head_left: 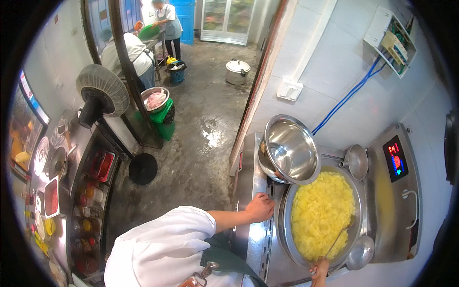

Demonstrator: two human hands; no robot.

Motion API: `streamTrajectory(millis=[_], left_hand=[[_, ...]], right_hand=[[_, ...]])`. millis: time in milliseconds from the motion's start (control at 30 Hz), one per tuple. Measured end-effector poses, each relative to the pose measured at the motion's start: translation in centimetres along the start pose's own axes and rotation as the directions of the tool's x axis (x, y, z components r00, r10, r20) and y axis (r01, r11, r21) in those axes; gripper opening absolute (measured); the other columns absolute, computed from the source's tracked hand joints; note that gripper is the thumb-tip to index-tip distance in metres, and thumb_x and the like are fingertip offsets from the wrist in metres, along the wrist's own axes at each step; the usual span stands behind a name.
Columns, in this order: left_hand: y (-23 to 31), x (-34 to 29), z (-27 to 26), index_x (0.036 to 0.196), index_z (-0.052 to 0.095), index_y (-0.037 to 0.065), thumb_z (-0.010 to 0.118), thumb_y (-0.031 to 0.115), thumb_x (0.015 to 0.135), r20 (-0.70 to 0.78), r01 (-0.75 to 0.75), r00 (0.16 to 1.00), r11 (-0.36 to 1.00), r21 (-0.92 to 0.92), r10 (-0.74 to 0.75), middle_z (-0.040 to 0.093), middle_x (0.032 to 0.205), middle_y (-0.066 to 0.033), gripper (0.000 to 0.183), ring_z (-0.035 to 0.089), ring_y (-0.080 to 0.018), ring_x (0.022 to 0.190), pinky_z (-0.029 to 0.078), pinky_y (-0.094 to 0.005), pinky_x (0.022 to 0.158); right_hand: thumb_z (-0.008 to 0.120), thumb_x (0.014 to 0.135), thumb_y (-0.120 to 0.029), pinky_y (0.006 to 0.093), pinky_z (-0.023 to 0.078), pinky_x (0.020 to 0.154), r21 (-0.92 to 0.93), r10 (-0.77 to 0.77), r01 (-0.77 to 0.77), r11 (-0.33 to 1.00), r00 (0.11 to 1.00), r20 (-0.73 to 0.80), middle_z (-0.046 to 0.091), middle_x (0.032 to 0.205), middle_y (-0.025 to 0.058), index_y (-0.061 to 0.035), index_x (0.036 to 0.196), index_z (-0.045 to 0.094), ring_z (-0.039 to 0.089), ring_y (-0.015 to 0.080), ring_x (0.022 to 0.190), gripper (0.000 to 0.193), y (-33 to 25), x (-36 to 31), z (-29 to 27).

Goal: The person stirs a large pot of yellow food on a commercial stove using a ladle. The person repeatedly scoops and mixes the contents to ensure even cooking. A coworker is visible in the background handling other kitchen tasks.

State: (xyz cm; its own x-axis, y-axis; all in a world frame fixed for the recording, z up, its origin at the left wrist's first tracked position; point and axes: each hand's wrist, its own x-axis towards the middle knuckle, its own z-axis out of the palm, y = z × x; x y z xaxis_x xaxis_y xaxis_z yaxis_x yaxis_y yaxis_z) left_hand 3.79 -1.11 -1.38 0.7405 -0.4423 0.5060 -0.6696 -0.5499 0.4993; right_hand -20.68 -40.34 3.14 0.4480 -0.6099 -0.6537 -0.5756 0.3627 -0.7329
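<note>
A large wok (285, 225) on the steel stove is filled with pale yellow food pieces (321, 210), which look like cut potato. At the wok's near right rim, my right hand (320, 269) is closed round a long-handled metal cooking utensil (334, 243). Its thin shaft slants into the yellow pieces, and its working end is hidden among them. My left hand (260, 207) is closed at the stove's front edge, left of the wok; what its fingers hold, if anything, is hidden. Beyond the wok, a big empty steel bowl (290, 148) leans tilted over its far rim.
A metal ladle (361, 252) and another round metal scoop (356, 161) lie right of the wok, by a lit control panel (395, 158). Leftward stand a fan (102, 91) and a counter with jars (91, 210). Two people work farther off, near a lidded pot (237, 72).
</note>
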Motion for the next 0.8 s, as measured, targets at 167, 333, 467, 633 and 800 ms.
streamTrajectory(millis=[167, 333, 467, 633, 800], left_hand=[[0.1, 0.2, 0.2, 0.081, 0.064, 0.008, 0.065, 0.018, 0.085, -0.031, -0.012, 0.999, 1.000, 0.016, 0.012, 0.066, 0.076, -0.0090, 0.011, 0.064, -0.0270, 0.090, 0.046, -0.0426, 0.099], [0.1, 0.2, 0.1, 0.079, 0.064, 0.007, 0.066, 0.018, 0.084, 0.009, 0.008, 1.000, 1.000, 0.030, -0.008, 0.066, 0.076, -0.0100, 0.012, 0.064, -0.0275, 0.090, 0.046, -0.0426, 0.099], [0.2, 0.2, 0.0, 0.080, 0.065, 0.007, 0.064, 0.020, 0.085, 0.017, 0.002, 1.000, 1.000, 0.031, -0.002, 0.068, 0.078, -0.0093, 0.014, 0.064, -0.0275, 0.091, 0.046, -0.0426, 0.100], [0.2, 0.3, -0.2, 0.081, 0.065, 0.007, 0.063, 0.021, 0.085, 0.022, 0.000, 1.000, 0.999, 0.046, -0.001, 0.070, 0.081, -0.0079, 0.015, 0.064, -0.0272, 0.092, 0.045, -0.0424, 0.100], [0.1, 0.0, 0.1, 0.083, 0.066, 0.007, 0.063, 0.021, 0.085, 0.034, 0.002, 0.999, 1.000, 0.010, -0.002, 0.070, 0.080, -0.0091, 0.014, 0.064, -0.0270, 0.093, 0.045, -0.0422, 0.101]], right_hand=[[0.045, 0.097, -0.015, 0.0313, 0.036, 0.033, 0.090, 0.019, -0.030, 0.996, 0.992, 0.123, 0.035, 0.058, -0.0022, -0.0175, 0.097, 0.047, 0.037, 0.0111, 0.038, 0.003, 1.6, -2.0, 3.1], [0.047, 0.095, -0.012, 0.0307, 0.034, 0.035, 0.267, 0.152, -0.182, 0.946, 0.980, 0.132, 0.034, 0.057, -0.0022, -0.0154, 0.083, 0.043, 0.033, 0.0102, 0.039, 0.014, 2.3, -8.4, 6.0], [0.052, 0.089, -0.007, 0.0308, 0.033, 0.033, 0.169, -0.003, -0.037, 0.985, 0.974, 0.228, 0.035, 0.057, -0.0015, -0.0151, 0.083, 0.042, 0.034, 0.0117, 0.037, 0.015, 2.3, -13.3, 8.3], [0.057, 0.096, -0.012, 0.0292, 0.031, 0.033, 0.159, 0.000, -0.042, 0.986, 0.967, 0.256, 0.038, 0.059, -0.0012, -0.0152, 0.093, 0.046, 0.035, 0.0127, 0.039, 0.011, 2.2, -18.9, 8.9], [0.061, 0.096, -0.011, 0.0267, 0.029, 0.034, 0.144, -0.020, 0.024, 0.989, 0.999, -0.032, 0.041, 0.062, -0.0020, -0.0160, 0.099, 0.049, 0.037, 0.0114, 0.043, 0.014, 1.4, -25.5, 7.3]])
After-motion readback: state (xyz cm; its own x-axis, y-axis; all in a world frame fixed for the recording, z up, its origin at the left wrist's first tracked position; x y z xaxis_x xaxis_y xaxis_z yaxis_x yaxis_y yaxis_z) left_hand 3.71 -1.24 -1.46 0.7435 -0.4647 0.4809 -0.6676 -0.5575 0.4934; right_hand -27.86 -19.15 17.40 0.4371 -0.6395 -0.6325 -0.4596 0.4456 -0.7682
